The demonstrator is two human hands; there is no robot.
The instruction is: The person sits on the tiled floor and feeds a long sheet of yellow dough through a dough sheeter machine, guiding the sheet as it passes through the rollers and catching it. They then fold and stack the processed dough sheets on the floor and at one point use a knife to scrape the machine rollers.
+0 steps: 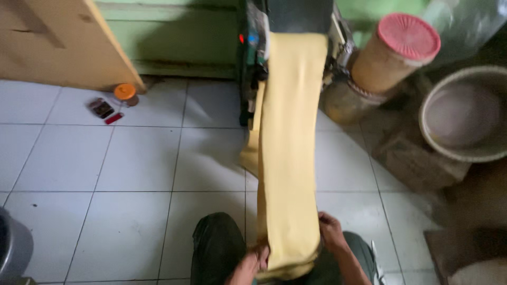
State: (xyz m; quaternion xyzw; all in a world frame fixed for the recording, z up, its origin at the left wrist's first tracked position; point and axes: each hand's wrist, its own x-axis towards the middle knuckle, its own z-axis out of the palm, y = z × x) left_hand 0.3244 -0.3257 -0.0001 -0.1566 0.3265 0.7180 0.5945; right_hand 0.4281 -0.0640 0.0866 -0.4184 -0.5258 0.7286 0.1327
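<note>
Dough sheet [289,158] hangs from the roller machine [296,21] down to the lap. Left hand [253,264] and right hand [330,232] each pinch one edge of the sheet's low end. Advice: keep tension even, feed straight, avoid tearing the edges.

Dough sheet [288,158] hangs from the machine [293,21] down to the knees. Left of the sheet: a small jar [125,94] on the floor. Right of it: a lidded container [393,53], then a basin [465,113].
</note>
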